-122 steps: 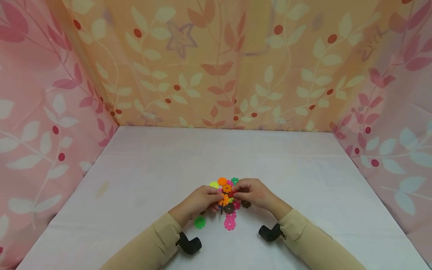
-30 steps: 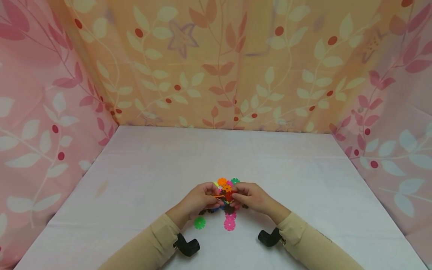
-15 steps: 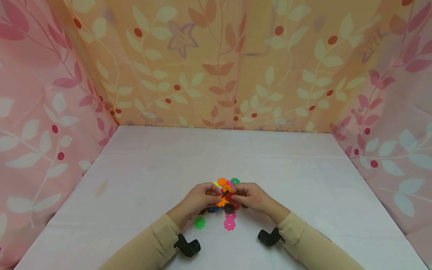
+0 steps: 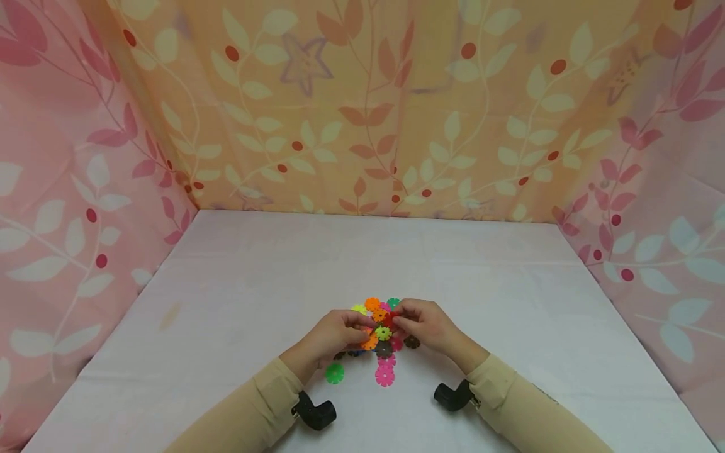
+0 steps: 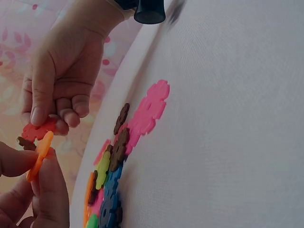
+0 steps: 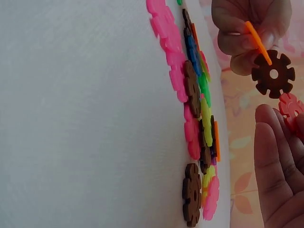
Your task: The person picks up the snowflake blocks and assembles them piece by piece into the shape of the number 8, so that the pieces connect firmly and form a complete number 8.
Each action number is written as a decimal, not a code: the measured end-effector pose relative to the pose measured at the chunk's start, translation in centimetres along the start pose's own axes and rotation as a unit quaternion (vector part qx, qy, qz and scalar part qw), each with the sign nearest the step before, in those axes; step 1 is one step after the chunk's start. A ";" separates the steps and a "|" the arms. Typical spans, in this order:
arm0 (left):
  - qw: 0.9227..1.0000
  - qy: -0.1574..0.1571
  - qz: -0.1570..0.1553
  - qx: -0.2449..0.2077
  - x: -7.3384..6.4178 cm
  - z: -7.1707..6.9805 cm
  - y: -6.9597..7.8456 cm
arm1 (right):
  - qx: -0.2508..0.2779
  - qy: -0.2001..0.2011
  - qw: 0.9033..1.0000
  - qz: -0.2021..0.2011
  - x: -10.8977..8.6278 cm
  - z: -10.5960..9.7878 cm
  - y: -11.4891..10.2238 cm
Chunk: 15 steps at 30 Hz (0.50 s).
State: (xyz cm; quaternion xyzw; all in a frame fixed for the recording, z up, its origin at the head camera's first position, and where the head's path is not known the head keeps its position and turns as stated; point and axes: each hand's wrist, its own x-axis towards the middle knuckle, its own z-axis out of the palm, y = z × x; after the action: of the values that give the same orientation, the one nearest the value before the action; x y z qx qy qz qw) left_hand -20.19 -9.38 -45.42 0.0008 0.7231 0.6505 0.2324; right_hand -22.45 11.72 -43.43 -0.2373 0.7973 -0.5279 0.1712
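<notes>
Person in tan sleeves (image 4: 243, 402) at white cloth-covered table (image 4: 374, 258), hands close together: L hand (image 4: 335, 335) pinches orange notched plastic disc (image 6: 259, 43), R hand (image 4: 435, 328) pinches red notched plastic disc (image 5: 39, 130). Brown notched plastic disc (image 6: 283, 76) sits btwn, orange one edge-on in its rim, red at its other side; can't tell from here if slotted. All held above multicolored plastic disc cluster (image 4: 384, 345) on table.
</notes>
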 end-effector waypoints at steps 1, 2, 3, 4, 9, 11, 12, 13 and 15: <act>1.000 0.001 0.000 0.003 0.0 0.0 0.0 | 0.008 -0.001 1.000 0.005 0.1 0.0 0.2; 1.000 0.000 -0.001 0.006 0.0 0.0 0.0 | 0.016 -0.001 1.000 0.009 0.2 -0.1 0.5; 1.000 0.000 -0.003 0.007 0.0 0.0 0.0 | 0.023 -0.001 1.000 0.014 0.4 -0.1 0.7; 1.000 0.000 -0.004 0.008 0.1 0.0 0.0 | 0.031 -0.003 0.999 0.018 0.5 -0.1 1.0; 1.000 0.005 0.000 0.021 -0.1 0.1 0.1 | 0.044 -0.013 0.998 0.031 0.9 -0.2 1.9; 0.999 0.007 0.007 0.031 -0.1 0.2 0.1 | 0.041 -0.014 0.999 0.033 0.9 -0.2 2.0; 0.999 0.009 0.010 0.037 -0.1 0.2 0.1 | 0.040 -0.015 0.999 0.035 0.9 -0.3 2.0; 0.999 0.010 0.012 0.044 -0.1 0.2 0.1 | 0.039 -0.016 0.998 0.037 0.9 -0.3 2.0; 0.998 0.011 0.017 0.053 -0.1 0.2 0.1 | 0.040 -0.020 0.998 0.040 0.9 -0.3 2.0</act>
State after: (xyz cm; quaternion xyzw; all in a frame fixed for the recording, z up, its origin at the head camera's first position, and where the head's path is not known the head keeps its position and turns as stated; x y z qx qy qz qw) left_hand -20.07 -9.20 -45.28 0.0179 0.7592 0.6148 0.2128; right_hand -23.77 12.14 -45.19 -0.2088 0.7808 -0.5474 0.2170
